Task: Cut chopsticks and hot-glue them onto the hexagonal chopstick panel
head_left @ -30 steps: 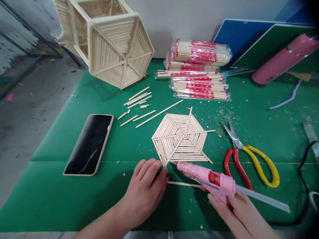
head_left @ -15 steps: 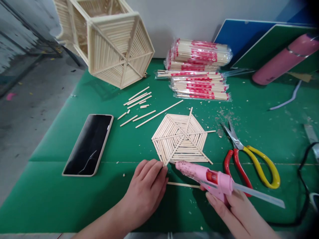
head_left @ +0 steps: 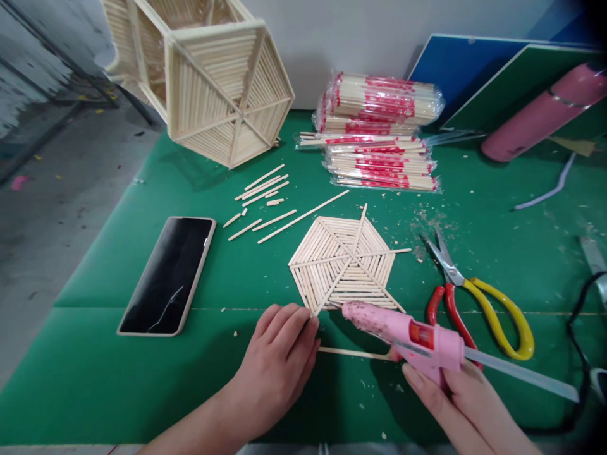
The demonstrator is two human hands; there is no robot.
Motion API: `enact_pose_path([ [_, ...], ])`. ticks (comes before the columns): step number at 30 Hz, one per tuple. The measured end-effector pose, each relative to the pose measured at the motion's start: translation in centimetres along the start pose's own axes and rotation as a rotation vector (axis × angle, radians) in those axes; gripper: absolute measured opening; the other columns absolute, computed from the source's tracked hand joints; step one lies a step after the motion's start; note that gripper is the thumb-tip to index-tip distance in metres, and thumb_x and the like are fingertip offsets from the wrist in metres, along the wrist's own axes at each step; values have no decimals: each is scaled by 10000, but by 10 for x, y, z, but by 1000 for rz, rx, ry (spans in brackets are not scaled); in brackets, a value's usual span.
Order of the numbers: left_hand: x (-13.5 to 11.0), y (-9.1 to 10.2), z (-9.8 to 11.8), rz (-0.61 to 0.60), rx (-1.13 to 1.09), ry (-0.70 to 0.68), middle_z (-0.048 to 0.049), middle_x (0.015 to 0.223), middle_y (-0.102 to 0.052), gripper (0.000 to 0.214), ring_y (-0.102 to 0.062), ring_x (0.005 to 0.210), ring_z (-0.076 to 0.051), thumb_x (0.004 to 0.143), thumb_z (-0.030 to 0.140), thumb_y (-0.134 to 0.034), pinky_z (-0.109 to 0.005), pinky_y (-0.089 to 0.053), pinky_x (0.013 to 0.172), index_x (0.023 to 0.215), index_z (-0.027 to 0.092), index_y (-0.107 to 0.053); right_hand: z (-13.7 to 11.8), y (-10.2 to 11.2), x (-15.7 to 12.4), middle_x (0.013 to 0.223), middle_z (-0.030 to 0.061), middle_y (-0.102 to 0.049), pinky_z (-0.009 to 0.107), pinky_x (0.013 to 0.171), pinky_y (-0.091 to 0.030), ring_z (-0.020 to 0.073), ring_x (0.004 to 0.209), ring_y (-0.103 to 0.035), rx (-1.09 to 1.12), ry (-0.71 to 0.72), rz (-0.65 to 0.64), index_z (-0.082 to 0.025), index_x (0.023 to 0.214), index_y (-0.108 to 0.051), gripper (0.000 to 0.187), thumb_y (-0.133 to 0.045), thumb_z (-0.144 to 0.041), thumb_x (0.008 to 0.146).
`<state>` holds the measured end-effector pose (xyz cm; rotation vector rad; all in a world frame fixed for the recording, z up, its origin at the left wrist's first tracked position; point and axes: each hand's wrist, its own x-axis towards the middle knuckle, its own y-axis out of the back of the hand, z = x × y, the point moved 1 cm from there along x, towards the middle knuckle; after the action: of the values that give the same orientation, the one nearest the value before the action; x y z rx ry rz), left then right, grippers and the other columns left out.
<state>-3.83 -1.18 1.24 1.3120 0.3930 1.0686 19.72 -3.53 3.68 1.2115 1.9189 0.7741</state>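
Note:
A heptagon-like panel of thin wooden sticks (head_left: pixel 348 259) lies flat on the table, some spoke ends sticking out past its rim. My left hand (head_left: pixel 282 360) is closed at its near left corner, fingertips touching a spoke end. From under those fingers a loose wooden stick (head_left: pixel 353 353) runs rightward; how the fingers grip it is partly hidden. A pink glue gun (head_left: pixel 408 335), with a clear glue stick (head_left: pixel 521 374) out of its back, is gripped in my right hand (head_left: pixel 450 395). Its nozzle points left, at the panel's near edge.
Red-and-yellow-handled scissors or cutters (head_left: pixel 458 284) lie right of the panel. Cut sticks (head_left: pixel 265 189) and a phone (head_left: pixel 168 275) are to the left. Behind stand a stick-built frame (head_left: pixel 227 95), wrapped stick bundles (head_left: pixel 379 133) and a pink bottle (head_left: pixel 535 120). A black cable (head_left: pixel 573 341) runs at right.
My right hand and the glue gun have shifted slightly to the right, drawing the nozzle along the panel's near edge away from the left corner. My left hand stays put.

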Motion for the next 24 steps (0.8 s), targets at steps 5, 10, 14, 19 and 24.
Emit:
enact_pose_path([
  [5, 1, 0, 1, -5, 0, -1, -104, 962, -604, 196, -539, 919, -220, 823, 138, -447, -403, -399, 833, 983, 114, -557, -2, -1, 0, 1040, 117, -630, 352, 814, -499, 228, 960, -596, -1, 9, 7, -171, 1126, -527, 369, -375, -371, 856],
  [10, 0, 0, 1, 3, 13, 9, -89, 962, -611, 196, -540, 918, -204, 834, 152, -432, -381, -394, 843, 983, 131, -558, -10, -4, 7, 1032, 106, -639, 349, 839, -485, 226, 976, -588, 39, 31, -16, -172, 1075, -562, 346, -383, -367, 852],
  [14, 0, 0, 1, 8, 21, -3, -94, 967, -610, 197, -537, 921, -208, 833, 153, -437, -385, -390, 843, 985, 120, -559, -9, -5, 7, 1027, 99, -641, 337, 829, -492, 220, 967, -591, 66, 17, -11, -173, 1074, -566, 346, -385, -366, 850],
  [19, 0, -1, 0, 13, 17, -6, -96, 961, -610, 193, -541, 914, -213, 826, 145, -444, -392, -398, 833, 976, 118, -562, -8, -5, 3, 979, 118, -649, 339, 789, -514, 226, 884, -618, 3, -2, 5, -154, 1038, -582, 363, -382, -388, 847],
  [24, 1, 0, 0, 4, 18, 0, -94, 965, -611, 194, -542, 914, -208, 830, 148, -438, -386, -400, 832, 977, 124, -562, -11, -4, 3, 1028, 102, -641, 343, 803, -507, 223, 937, -605, 53, 11, 14, -176, 1068, -568, 336, -399, -364, 846],
])
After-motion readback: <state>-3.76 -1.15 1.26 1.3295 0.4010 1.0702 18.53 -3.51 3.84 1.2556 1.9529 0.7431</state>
